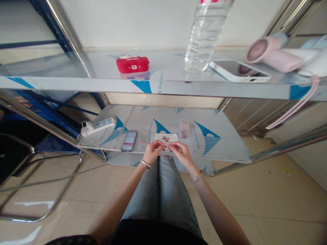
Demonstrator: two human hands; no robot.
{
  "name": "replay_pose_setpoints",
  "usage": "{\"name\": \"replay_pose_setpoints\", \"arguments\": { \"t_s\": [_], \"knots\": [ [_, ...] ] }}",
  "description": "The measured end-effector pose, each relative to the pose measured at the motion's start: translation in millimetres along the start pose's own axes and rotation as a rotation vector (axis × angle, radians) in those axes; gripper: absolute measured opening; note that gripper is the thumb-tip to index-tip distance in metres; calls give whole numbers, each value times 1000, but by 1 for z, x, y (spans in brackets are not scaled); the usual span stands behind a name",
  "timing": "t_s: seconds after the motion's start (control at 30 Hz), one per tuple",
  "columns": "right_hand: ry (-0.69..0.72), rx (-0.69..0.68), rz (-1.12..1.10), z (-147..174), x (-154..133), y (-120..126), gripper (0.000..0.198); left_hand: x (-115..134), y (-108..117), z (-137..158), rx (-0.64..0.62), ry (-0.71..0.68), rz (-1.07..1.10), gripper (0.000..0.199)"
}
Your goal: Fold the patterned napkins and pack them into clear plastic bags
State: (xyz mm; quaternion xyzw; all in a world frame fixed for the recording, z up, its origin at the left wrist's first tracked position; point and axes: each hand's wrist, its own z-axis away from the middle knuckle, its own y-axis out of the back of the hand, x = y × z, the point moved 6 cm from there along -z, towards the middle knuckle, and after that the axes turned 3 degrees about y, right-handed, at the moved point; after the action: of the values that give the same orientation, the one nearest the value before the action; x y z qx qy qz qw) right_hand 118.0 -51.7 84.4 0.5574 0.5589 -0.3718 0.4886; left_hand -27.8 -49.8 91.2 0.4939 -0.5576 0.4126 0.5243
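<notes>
Hands point(167, 149) pinch a small packet point(166, 139); power strip point(98, 126) left.

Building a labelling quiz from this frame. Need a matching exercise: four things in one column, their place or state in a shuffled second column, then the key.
Things:
1. red case
2. water bottle
3. power strip
4. small white packet

Places or states:
A. lies at the left of the lower shelf, cable trailing off the edge
B. pinched between the left hand and right hand
C. stands upright on the upper shelf, beside a phone
D. lies on the upper shelf, left of centre

Pairs: 1-D, 2-C, 3-A, 4-B
</notes>
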Motion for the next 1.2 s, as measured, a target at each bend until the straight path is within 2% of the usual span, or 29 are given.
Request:
{"name": "replay_pose_setpoints", "arguments": {
  "t_s": [0.17, 0.47, 0.63, 0.77, 0.93, 1.07, 1.2],
  "knots": [
    [1, -64, 30, -1, -2, -2, 23, 2, -2, -4, -64, -19, -117, 26],
    [46, -74, 136, -3, -8, 0, 22, 6, -3, -9, -46, -57, -210, 21],
    [76, -240, 262, -3, -8, -6, 15, 12, 2, -12, -162, -27, -301, 19],
    [76, -333, 487, -4, -10, -9, 12, 9, 2, -13, -280, -29, -459, 16],
    [23, -410, 749, -4, -7, -15, 10, 1, -6, -8, -355, -92, -724, 20],
    [16, -452, 850, -1, 2, -18, 14, 1, -12, -3, -332, -186, -998, 19],
    [49, -495, 900, 4, 16, -20, 25, -3, -15, 0, -280, -222, -1198, 20]
  ]
}}
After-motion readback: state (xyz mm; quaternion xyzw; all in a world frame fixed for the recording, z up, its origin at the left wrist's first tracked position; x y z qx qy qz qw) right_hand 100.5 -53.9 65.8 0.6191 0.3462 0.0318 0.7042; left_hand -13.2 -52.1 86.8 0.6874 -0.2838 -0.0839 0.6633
